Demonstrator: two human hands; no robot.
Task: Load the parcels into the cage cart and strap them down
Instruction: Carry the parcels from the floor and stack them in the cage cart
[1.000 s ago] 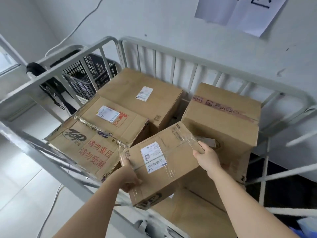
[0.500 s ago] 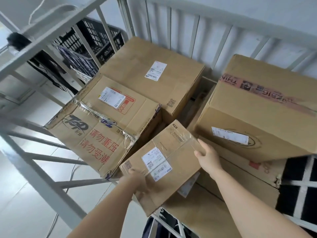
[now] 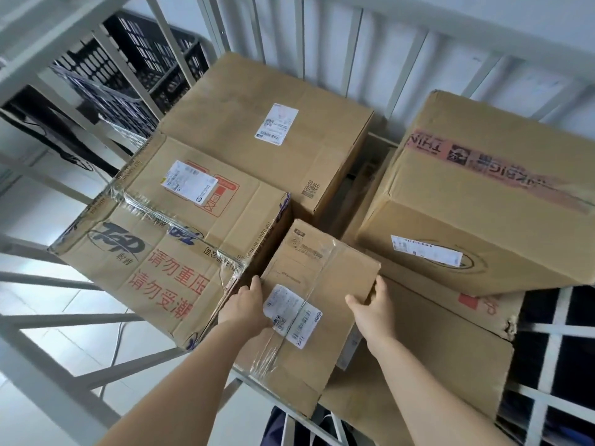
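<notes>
A small taped cardboard parcel (image 3: pixel 309 294) with a white label lies low in the white cage cart (image 3: pixel 360 33), in the gap between the bigger boxes. My left hand (image 3: pixel 246 300) grips its left edge and my right hand (image 3: pixel 373 307) grips its right edge. To the left sits a box with red Chinese print (image 3: pixel 154 252). Behind it is a large plain box (image 3: pixel 267 123). On the right a big box with red tape (image 3: pixel 483 201) rests on a flat box (image 3: pixel 428 358).
A black plastic crate (image 3: pixel 135 72) stands outside the cart's left bars. The cart's white side rails (image 3: pixel 58 317) cross the lower left, and more bars (image 3: pixel 553 333) close the right side. Pale tiled floor shows below on the left.
Both hands have lowered the small parcel down into the gap between the boxes and turned it more upright in view. The camera has moved closer and looks further down.
</notes>
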